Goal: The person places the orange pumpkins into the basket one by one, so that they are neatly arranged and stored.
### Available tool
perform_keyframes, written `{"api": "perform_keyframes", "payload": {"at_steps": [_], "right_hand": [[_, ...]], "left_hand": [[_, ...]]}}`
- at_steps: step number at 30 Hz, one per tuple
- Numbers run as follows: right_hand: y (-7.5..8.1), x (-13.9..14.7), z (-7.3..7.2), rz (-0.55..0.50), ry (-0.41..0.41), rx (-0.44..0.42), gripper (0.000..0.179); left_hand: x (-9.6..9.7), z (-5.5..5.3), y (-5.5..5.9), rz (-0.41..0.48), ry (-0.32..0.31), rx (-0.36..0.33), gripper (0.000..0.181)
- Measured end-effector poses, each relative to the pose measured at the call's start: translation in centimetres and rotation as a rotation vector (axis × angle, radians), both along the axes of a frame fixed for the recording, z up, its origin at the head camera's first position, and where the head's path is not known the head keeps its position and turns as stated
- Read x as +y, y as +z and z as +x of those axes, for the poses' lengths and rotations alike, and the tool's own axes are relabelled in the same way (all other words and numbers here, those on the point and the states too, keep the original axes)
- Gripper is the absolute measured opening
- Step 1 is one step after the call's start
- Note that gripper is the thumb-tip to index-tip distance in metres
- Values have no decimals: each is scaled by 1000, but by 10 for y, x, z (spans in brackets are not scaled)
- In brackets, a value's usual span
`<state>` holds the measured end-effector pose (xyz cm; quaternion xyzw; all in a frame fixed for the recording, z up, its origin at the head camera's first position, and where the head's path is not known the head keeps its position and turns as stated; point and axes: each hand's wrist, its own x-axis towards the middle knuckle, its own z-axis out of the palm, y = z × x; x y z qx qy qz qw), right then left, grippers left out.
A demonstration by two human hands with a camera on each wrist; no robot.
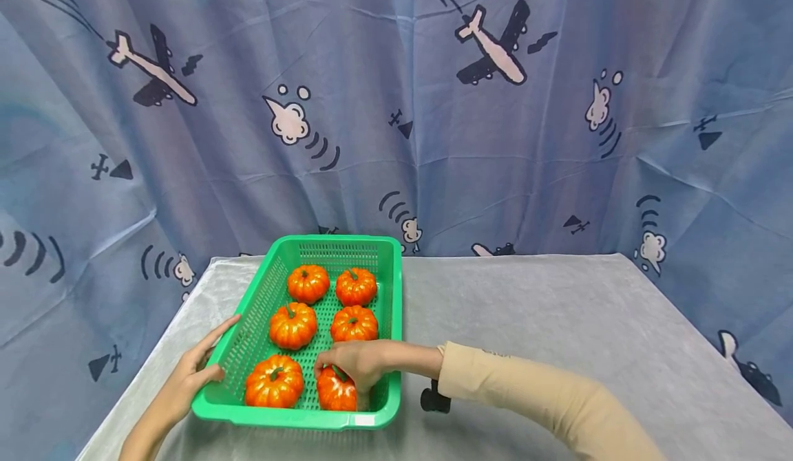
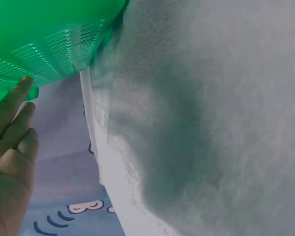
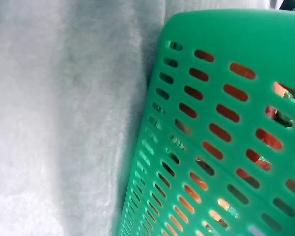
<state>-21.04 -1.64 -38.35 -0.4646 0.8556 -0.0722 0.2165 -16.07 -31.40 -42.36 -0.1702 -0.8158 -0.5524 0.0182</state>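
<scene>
A green plastic basket (image 1: 396,309) with slotted walls stands on the left part of the table and holds several small orange pumpkins. My right hand (image 1: 356,363) reaches over the basket's right rim and grips the near right pumpkin (image 1: 336,391), covering part of it. Beside that one lies another pumpkin (image 1: 275,381); behind it is a third (image 1: 354,324). At the basket's left wall, my left hand (image 1: 182,384) touches the outside with its fingers extended. The left wrist view shows a fingertip against the slotted wall (image 2: 64,49). From the right wrist, the basket wall (image 3: 211,162) hides my right hand.
Pale cloth covers the table (image 1: 526,323), which extends to the right of the basket. A blue curtain (image 1: 347,103) printed with airplanes hangs behind and at the sides. Under my right wrist a small black object (image 1: 436,399) shows.
</scene>
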Motion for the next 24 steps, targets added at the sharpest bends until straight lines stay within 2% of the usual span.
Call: {"api": "perform_keyframes", "payload": {"at_steps": [4,9,11,14,16,19,23,24], "right_hand": [[0,1,-1,18,-13,-19,68],[4,1,-2,76,-23,-23,73],[7,1,-3,92,0,-24,79],[12,2,-5,87,4,-71,88],[16,4,-6,73,-22,-135,94],[21,8,-6,48,-74,-201,96],[28,16,-6,-45,-118,-240,92],[30,19,-5,-89,-135,-253,89]], "left_hand": [[1,1,1,-100,37,60,78],[0,3,6,-302,94,139,75],[-2,4,7,-366,96,161,74],[-6,4,9,-410,82,183,76],[-9,4,8,-402,61,185,78],[-12,3,6,-339,11,140,81],[-15,-1,4,-195,-50,-30,79],[-16,-4,3,-150,-59,-50,77]]}}
